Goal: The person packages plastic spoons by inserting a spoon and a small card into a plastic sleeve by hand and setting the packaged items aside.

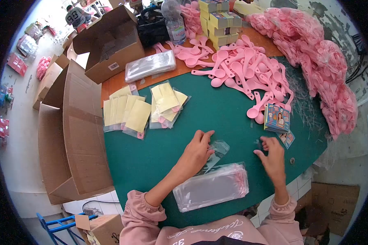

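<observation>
While the left hand [199,150] loosely pinches the clear bag [221,149], likely limp, slippery, best edge-held, the right hand [272,154] gapes, seemingly empty.

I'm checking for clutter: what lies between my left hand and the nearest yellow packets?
Nothing but bare green tabletop lies between your left hand and the nearest yellow packets; the head view shows it.

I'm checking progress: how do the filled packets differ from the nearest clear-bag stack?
The filled packets hold pale yellow cards; the clear-bag stack shows none. The filled packets overlap in two groups; the clear-bag stack is one pile. Both are clear plastic, lying on the green surface.
</observation>
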Action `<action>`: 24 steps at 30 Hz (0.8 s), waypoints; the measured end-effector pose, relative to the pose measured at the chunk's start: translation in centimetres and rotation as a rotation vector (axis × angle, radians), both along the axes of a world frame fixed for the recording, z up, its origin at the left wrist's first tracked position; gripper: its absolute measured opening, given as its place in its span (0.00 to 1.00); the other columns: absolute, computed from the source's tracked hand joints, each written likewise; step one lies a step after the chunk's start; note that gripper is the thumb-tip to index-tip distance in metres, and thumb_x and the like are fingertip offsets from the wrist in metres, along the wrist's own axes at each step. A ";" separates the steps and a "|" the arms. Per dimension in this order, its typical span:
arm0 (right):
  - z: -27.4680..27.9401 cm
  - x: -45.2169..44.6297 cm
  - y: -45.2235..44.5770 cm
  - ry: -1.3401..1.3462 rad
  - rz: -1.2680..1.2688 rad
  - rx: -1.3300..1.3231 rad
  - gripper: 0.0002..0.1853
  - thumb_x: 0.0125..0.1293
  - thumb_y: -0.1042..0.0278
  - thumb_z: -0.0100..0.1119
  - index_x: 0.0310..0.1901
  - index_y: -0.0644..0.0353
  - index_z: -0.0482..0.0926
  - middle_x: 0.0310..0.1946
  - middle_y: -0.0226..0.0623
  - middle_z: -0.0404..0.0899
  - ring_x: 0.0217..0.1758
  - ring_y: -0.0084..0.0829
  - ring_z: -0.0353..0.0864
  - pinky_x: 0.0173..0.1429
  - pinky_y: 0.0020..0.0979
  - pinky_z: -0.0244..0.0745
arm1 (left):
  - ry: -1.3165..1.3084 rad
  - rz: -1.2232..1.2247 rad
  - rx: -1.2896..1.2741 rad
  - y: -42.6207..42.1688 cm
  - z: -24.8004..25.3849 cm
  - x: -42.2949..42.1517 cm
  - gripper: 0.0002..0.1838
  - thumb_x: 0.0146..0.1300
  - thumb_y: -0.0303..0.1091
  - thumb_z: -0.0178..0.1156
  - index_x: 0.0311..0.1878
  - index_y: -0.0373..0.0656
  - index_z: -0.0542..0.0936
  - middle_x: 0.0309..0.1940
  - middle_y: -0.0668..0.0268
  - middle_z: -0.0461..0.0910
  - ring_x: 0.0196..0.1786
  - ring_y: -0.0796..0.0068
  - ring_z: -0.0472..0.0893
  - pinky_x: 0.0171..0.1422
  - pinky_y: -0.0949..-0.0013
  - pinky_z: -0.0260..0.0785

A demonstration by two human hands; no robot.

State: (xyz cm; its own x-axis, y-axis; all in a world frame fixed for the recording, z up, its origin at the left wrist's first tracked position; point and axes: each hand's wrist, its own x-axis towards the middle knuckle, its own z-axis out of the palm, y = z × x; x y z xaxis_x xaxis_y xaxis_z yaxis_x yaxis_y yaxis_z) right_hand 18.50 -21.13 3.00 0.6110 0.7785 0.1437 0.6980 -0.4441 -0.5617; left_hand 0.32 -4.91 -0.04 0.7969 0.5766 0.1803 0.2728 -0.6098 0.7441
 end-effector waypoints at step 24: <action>0.2 2.8 4.4 -0.227 0.326 0.066 0.10 0.51 0.81 0.50 0.37 0.65 0.75 0.34 0.44 0.74 0.36 0.43 0.76 0.42 0.36 0.71 | 0.003 -0.198 -0.542 3.7 -0.5 -0.3 0.11 0.59 0.32 0.57 0.43 0.40 0.72 0.30 0.64 0.82 0.33 0.76 0.82 0.38 0.75 0.71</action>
State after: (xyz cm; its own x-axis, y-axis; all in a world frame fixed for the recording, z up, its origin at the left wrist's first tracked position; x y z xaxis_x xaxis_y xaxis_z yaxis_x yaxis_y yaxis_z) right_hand 21.26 -16.68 3.21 0.2805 0.9108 0.3030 0.9061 -0.1470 -0.3967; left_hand 0.01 -1.18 -0.55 0.8991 0.4257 -0.1021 0.1952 -0.1811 0.9639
